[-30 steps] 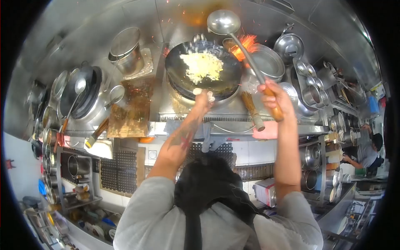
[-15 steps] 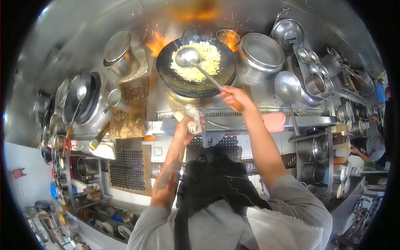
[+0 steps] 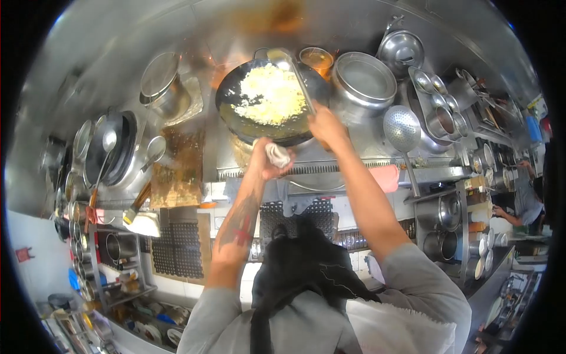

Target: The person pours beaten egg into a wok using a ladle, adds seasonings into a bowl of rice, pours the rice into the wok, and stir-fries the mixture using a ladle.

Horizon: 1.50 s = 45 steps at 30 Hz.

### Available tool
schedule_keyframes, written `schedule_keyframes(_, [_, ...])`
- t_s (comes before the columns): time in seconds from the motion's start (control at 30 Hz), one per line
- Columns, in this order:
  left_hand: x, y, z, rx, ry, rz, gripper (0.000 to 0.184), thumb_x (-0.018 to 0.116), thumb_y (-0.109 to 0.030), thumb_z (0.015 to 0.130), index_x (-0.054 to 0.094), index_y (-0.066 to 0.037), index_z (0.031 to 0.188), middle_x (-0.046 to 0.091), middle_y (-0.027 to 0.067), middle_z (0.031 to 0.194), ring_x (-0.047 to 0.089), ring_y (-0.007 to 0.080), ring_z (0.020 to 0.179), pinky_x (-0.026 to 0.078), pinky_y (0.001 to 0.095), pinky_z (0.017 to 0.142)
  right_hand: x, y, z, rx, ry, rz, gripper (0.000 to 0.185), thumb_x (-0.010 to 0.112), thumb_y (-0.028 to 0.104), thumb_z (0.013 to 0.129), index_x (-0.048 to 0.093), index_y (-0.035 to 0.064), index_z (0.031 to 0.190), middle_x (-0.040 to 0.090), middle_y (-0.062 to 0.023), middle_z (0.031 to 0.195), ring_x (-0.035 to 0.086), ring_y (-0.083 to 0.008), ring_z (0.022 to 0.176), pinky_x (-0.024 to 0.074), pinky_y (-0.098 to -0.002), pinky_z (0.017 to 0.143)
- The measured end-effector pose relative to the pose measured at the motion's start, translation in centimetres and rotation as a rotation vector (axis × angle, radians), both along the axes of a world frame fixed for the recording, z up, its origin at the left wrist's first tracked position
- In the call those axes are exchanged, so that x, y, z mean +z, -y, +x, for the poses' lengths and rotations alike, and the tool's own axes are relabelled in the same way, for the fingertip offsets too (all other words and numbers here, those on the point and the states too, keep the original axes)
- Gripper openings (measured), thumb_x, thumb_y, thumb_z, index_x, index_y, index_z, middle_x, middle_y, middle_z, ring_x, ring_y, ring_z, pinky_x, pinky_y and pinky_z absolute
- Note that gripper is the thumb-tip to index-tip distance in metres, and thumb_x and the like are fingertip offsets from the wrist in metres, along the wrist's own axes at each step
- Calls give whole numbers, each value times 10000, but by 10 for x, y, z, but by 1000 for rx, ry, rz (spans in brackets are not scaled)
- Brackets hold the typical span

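Note:
A large black wok (image 3: 227, 112) sits on the range, holding loose yellow-white food (image 3: 271, 94) that looks like egg and rice. My right hand (image 3: 326, 125) is closed around the handle of a metal ladle (image 3: 305, 88). The ladle's bowl is at the wok's far rim, beyond the food. My left hand (image 3: 259, 160) grips a folded pale cloth (image 3: 277, 154) at the wok's near edge. Whether the cloth is clamped on the rim or a handle there, I cannot tell.
Right of the wok stand a round metal pot (image 3: 365, 79) and a perforated skimmer (image 3: 402, 130). To the left are a strainer pot (image 3: 160, 88), a stained board (image 3: 177, 171) and a second wok (image 3: 100, 150). Another person (image 3: 525, 194) works at far right.
The ladle has moved from above the food to the wok's far rim. The wok is tilted differently, with the food shifted and spread nearer me. Flames and sparks behind the wok have shrunk.

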<state>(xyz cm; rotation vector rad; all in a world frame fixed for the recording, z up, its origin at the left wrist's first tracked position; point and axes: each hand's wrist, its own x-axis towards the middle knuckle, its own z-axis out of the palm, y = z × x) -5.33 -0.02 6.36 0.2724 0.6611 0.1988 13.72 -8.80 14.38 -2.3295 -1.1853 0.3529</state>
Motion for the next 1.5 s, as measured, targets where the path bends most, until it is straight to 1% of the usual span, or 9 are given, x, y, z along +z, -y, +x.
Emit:
schedule_keyframes(0.2, [-19, -18, 48, 163, -265, 119, 224, 528, -325, 942, 547, -123, 1036, 608, 74, 881, 577, 204, 702, 446, 358, 498, -31, 74, -20, 212, 139, -137, 575, 605, 158, 893, 463, 137, 1450, 663, -286, 954, 660, -437, 882, 516, -515, 799])
schedule_keyframes(0.4, [-79, -50, 37, 203, -208, 292, 181, 520, -208, 964, 551, -125, 1122, 614, 67, 856, 568, 176, 634, 400, 301, 434, 120, 173, -27, 225, 530, -361, 493, 551, 100, 879, 546, 124, 1371, 693, -227, 875, 678, -395, 737, 543, -470, 678])
schedule_keyframes(0.57, [67, 65, -72, 185, -84, 221, 121, 495, -209, 1001, 558, -115, 1043, 615, 36, 816, 573, 139, 594, 427, 274, 428, 320, 267, -45, 155, 185, -545, 534, 687, 24, 753, 638, 92, 1280, 687, -206, 960, 654, -375, 956, 493, -469, 836])
schedule_keyframes(0.7, [140, 54, -48, 252, -98, 234, 156, 496, -221, 1003, 560, -91, 1062, 624, 45, 857, 599, 147, 648, 470, 287, 473, 254, 216, -58, 358, 448, -413, 474, 636, 53, 799, 639, 85, 1272, 685, -214, 996, 648, -377, 1002, 499, -466, 865])
schedule_keyframes(0.87, [-99, 37, -8, 116, -158, 483, 225, 524, -268, 991, 558, -65, 1082, 633, 65, 877, 612, 205, 651, 484, 327, 487, 95, 114, -64, 98, 413, -301, 467, 575, 148, 902, 563, 168, 1369, 685, -234, 964, 671, -395, 918, 526, -483, 830])
schedule_keyframes(1.13, [-26, 20, -36, 174, -119, 383, 189, 525, -259, 993, 561, -93, 1074, 631, 51, 880, 599, 178, 704, 515, 346, 589, 281, 204, -43, 481, 645, -331, 442, 665, 111, 832, 642, 89, 1272, 696, -207, 1030, 684, -337, 903, 530, -417, 772])
schedule_keyframes(1.2, [15, 60, -59, 275, -203, 200, 150, 519, -250, 995, 555, -120, 1060, 622, 39, 890, 595, 160, 719, 504, 330, 586, 340, 207, -78, 125, 314, -735, 387, 685, 95, 819, 691, 104, 1206, 711, -165, 981, 687, -293, 921, 534, -401, 822])
schedule_keyframes(1.4, [68, 35, -33, 235, 33, 387, 159, 521, -248, 986, 562, -114, 1061, 622, 58, 902, 606, 185, 792, 470, 321, 564, 224, 148, -60, 276, 379, -514, 454, 669, 151, 843, 635, 121, 1294, 669, -211, 1165, 643, -342, 1081, 498, -425, 929])
schedule_keyframes(1.5, [-79, 23, 18, 221, -139, 305, 218, 549, -276, 964, 551, -92, 1081, 624, 64, 893, 625, 210, 742, 468, 341, 529, 119, 111, -51, 151, 304, -340, 445, 615, 118, 876, 609, 99, 1320, 703, -211, 1037, 687, -352, 918, 531, -432, 831])
